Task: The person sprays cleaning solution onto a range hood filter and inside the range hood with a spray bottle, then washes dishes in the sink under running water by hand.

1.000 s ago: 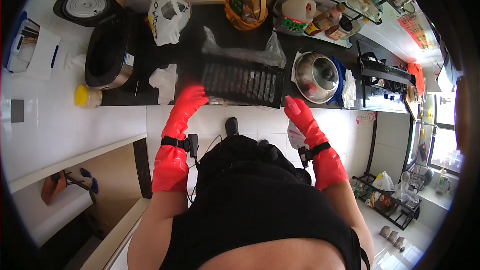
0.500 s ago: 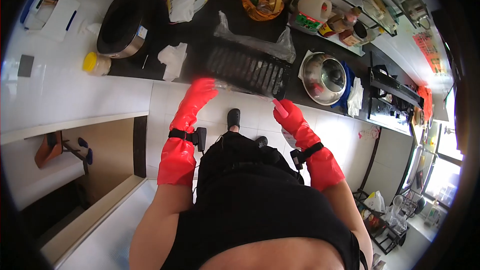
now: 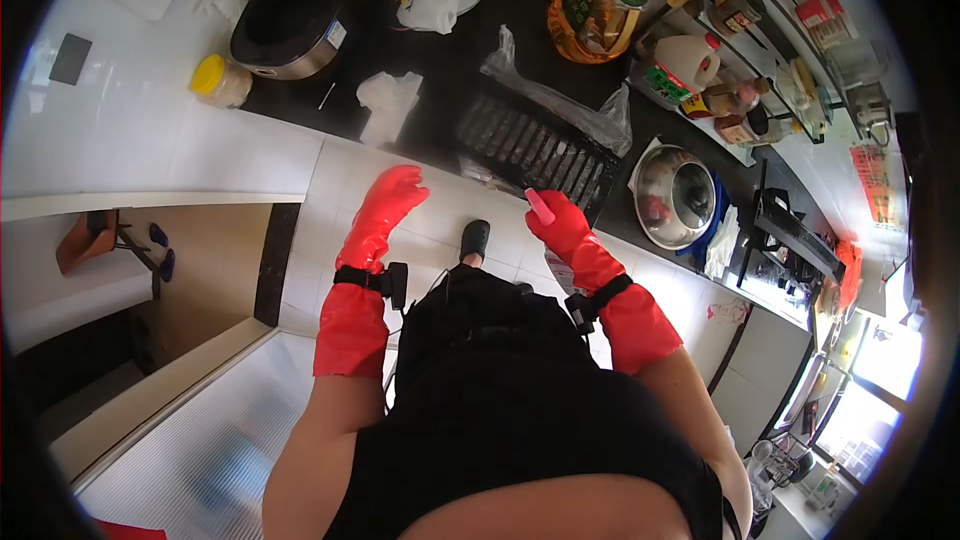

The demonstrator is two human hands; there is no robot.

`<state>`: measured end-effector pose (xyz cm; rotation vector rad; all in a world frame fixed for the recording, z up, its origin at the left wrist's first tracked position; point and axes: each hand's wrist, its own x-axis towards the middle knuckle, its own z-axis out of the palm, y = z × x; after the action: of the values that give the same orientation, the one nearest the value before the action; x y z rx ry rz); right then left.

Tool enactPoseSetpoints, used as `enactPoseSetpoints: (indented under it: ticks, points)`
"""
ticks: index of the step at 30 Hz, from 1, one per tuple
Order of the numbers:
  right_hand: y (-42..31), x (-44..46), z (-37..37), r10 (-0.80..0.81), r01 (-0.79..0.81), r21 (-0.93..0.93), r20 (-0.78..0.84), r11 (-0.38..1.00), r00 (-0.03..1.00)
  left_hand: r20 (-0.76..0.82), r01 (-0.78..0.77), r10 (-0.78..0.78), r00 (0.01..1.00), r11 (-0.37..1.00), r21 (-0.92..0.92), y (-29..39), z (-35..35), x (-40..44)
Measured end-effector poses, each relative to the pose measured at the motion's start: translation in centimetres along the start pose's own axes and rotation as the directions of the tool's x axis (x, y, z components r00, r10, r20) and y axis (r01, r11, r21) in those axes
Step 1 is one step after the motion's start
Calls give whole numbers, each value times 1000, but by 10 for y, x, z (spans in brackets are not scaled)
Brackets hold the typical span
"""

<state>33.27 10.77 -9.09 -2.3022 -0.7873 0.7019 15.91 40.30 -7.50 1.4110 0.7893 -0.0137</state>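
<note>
Right hand (image 3: 562, 230), red glove: grip closed on a spray bottle (image 3: 541, 206) at its pink head; pale body hangs below, partly hidden by the glove. Head points toward the near edge of a black slatted tray (image 3: 530, 145). Trigger pressed or not: can't tell.

Left hand (image 3: 393, 198), also gloved: fingers loosely bent, nothing visible in the grip. It's just off the front edge of the counter (image 3: 435, 135), left of the tray and apart from it.

Tray lies on the counter near that front edge, slats showing. Clear plastic film (image 3: 560, 100) sits bunched along its far side. White cloth (image 3: 388, 105) is on the counter left of the tray, in neither hand. Round steel vessel (image 3: 650, 195) to the tray's right.

Progress, my read: partway. Done: bottle in hand, tray slats exposed. Left: can't pin down; no mist visible, slat wetness unreadable, cloth not in use.
</note>
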Motion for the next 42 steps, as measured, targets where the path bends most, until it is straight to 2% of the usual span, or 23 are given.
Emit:
enactPoseSetpoints:
  ticks: [3,6,9,10,13,15,17,21,24,27,30,33,36,39,41,42]
  points:
    - [-9,17,1,29,-16,-124,104,992,994,-21,-7,7,1000,1000,17,-1,-8,10]
    - [-13,29,6,-106,118,-176,75,977,992,-17,-75,75,997,997,4,-24,-9,41]
    - [-25,36,8,67,-68,17,82,998,994,-29,-146,145,989,987,-61,-19,4,59]
    - [-36,39,4,92,-94,16,96,995,991,-16,-55,53,998,992,-114,-2,10,60]
    - [-55,48,-2,163,-163,-11,136,987,977,-53,-3,-5,999,990,-140,1,19,89]
    - [-56,57,0,197,-189,-60,160,980,967,-2,36,-37,999,980,-198,0,20,102]
    - [-48,63,6,140,-133,-54,165,990,976,56,59,-45,997,952,-299,2,19,108]
    - [-59,79,11,19,-22,24,145,999,989,56,111,-99,994,954,-277,-16,14,135]
    - [-85,93,4,102,-110,25,217,994,971,53,105,-92,994,934,-342,-29,13,141]
    - [-98,112,8,134,-119,-71,270,990,954,86,80,-50,995,916,-394,-34,9,140]
    - [-109,122,9,156,-157,-20,255,987,954,85,33,3,996,911,-411,-26,8,131]
    - [-108,136,18,99,-101,4,199,995,975,106,58,-19,994,922,-384,-27,7,138]
    - [-80,166,42,15,14,-146,201,989,979,97,74,-41,994,927,-368,-24,7,141]
    - [-76,180,38,128,-115,-96,143,989,981,73,75,-53,996,932,-354,-29,9,148]
    - [-81,181,26,187,-190,14,119,982,975,57,79,-62,996,929,-361,-33,10,151]
    - [-81,181,21,218,-226,68,107,972,970,61,118,-104,993,948,-296,-27,11,152]
